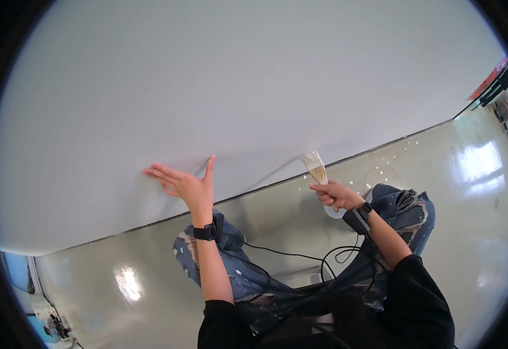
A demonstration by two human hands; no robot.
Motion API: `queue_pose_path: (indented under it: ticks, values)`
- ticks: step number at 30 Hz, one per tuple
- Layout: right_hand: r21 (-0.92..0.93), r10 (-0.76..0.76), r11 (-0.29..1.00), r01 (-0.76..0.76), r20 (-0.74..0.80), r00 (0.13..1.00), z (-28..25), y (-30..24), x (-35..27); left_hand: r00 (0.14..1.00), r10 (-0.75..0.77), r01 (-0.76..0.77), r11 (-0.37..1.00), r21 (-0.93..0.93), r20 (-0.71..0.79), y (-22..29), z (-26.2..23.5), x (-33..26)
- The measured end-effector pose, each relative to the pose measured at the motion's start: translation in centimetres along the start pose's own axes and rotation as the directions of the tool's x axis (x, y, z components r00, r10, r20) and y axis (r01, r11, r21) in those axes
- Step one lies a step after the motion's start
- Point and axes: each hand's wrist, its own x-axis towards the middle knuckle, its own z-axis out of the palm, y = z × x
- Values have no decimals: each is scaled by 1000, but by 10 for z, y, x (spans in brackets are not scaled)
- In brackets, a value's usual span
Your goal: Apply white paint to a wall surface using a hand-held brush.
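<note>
My right hand (336, 193) is closed around the handle of a paintbrush (315, 167) with pale, white-coated bristles. The bristles point up toward the white wall (254, 87), close to its lower part; I cannot tell whether they touch it. Partly hidden below that hand is a white round container (334, 213) on the floor. My left hand (185, 187) is held up at the wall with fingers stretched out and thumb spread, holding nothing. Its fingertips are at or very near the wall surface.
White paint spots (382, 168) dot the glossy floor (289, 221) along the wall's base, right of the brush. Black cables (324, 259) loop across my lap between my bent knees in torn jeans (402, 215). People and furniture show small at the far edges.
</note>
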Motion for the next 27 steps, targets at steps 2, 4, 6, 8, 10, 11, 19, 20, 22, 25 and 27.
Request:
queue_pose_path:
  ticks: [2,4,6,8,10,11,19,20,22,25,27]
  values:
    - [-112,-24,994,19,-37,999,9,-9,-13,1000,4,-4,1000,-3,3,3,0,0]
    - [-144,-63,988,60,-17,998,43,-28,-51,1000,6,-6,1000,9,13,3,-3,1]
    - [-173,-116,978,114,0,993,50,-35,-66,1000,10,-10,1000,-4,6,7,-5,2]
    - [-171,-260,944,282,137,956,48,-38,-69,1000,17,-17,1000,-18,-3,10,-8,3]
    - [-187,-338,912,366,166,926,49,-47,-78,999,31,-31,999,-20,-18,14,-11,4]
    - [-197,-408,875,442,193,892,52,-52,-83,999,38,-39,999,-25,-24,16,-12,5]
    - [-57,-496,856,513,188,848,40,-61,-66,999,29,-30,999,-38,-16,27,-21,3]
    - [-62,-481,865,498,177,859,41,-59,-64,1000,27,-28,999,-35,-15,27,-22,3]
    - [-67,-462,876,477,165,871,41,-54,-59,999,32,-33,998,-45,-18,26,-21,5]
    - [-72,-365,926,371,89,927,36,-40,-44,999,44,-45,999,-31,-29,21,-20,5]
    - [-35,-269,962,271,38,962,31,-31,-32,999,42,-43,998,-37,-21,21,-19,5]
